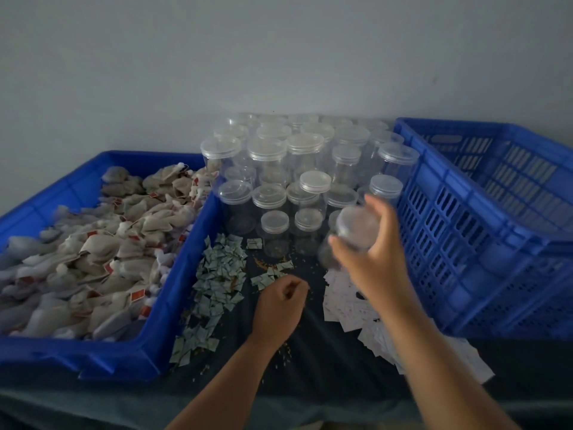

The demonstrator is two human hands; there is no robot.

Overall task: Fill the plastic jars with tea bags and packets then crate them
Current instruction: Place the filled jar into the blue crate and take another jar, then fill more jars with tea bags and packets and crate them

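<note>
Head view: my right hand (pixel 376 259) clamps its fingers round a plastic jar (pixel 356 226) lifted above the worktop (pixel 310 352). My left hand (pixel 279 301) curls by the green packets (pixel 217 274), and I cannot tell if it holds one. I should steady the jar low before filling.

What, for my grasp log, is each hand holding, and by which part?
Right hand grips a clear jar round its side, near the lid. Left hand, curled: cannot tell.

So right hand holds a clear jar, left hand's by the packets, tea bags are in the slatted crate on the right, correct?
No. Head view: the tea bags fill the solid blue tray on the left, not the slatted crate. The right hand does hold a clear jar, and the left hand is by the packets.
</note>
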